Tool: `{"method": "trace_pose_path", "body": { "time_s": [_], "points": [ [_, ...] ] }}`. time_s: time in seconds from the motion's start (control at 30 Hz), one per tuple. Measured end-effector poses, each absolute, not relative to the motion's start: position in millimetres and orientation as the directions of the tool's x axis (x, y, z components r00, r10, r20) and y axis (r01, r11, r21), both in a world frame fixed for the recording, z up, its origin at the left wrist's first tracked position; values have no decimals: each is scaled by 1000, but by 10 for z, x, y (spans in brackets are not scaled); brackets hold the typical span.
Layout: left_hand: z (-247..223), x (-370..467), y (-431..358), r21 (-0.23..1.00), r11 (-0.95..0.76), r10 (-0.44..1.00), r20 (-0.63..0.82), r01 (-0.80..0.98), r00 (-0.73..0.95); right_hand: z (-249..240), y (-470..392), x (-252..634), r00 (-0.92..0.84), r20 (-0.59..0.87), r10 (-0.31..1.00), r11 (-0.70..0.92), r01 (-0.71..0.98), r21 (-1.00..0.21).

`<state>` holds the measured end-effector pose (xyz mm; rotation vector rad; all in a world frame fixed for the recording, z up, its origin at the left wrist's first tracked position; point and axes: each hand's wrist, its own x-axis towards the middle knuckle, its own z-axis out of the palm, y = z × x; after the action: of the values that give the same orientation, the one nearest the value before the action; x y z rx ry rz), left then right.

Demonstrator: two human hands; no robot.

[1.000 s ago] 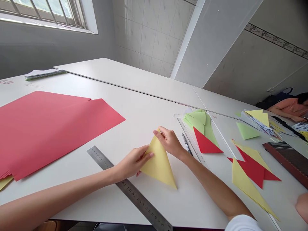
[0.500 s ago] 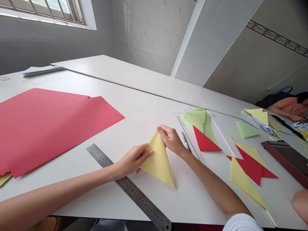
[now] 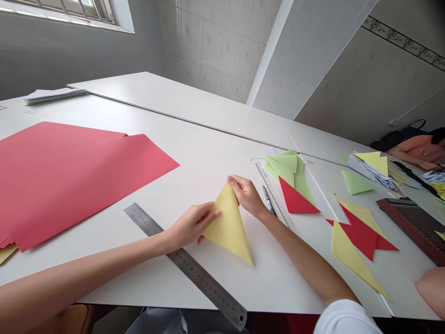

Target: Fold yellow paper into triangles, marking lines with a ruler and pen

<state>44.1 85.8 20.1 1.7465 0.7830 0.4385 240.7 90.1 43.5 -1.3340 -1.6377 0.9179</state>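
A folded yellow paper triangle (image 3: 229, 227) is held between my two hands over the white table. My left hand (image 3: 192, 222) pinches its left edge, thumb on the front face and fingers behind. At the top corner, my right hand (image 3: 246, 194) grips the paper between thumb and fingers. Under my left wrist lies a steel ruler (image 3: 201, 278), slanting down past the table's front edge. To the right of my right hand are a pen (image 3: 269, 199) and a clear ruler (image 3: 274, 195).
Large red paper sheets (image 3: 76, 171) cover the left side. Green paper pieces (image 3: 287, 169) and a red triangle (image 3: 298, 197) lie right of centre. Further right are red and yellow folded papers (image 3: 358, 273), a paper cutter (image 3: 413, 227) and another person's arm (image 3: 431, 285). Another person (image 3: 420, 148) sits beyond.
The view has shifted slightly, so things appear a little higher. Both hands keep the same hold on the yellow paper triangle.
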Motion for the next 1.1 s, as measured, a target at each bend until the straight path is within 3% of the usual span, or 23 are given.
{"method": "trace_pose_path", "body": {
  "time_s": [0.27,0.77,1.1],
  "points": [
    [206,459,875,948,-145,726,-93,285,681,410,937,2425,-111,72,991,108,362,-926],
    [249,461,1037,957,-51,811,-128,286,572,265,543,2599,-255,-238,937,-165,278,-946],
    [383,482,1044,927,-75,899,-97,369,427,264,285,2648,-234,-208,950,-123,332,-935]
  ]
}}
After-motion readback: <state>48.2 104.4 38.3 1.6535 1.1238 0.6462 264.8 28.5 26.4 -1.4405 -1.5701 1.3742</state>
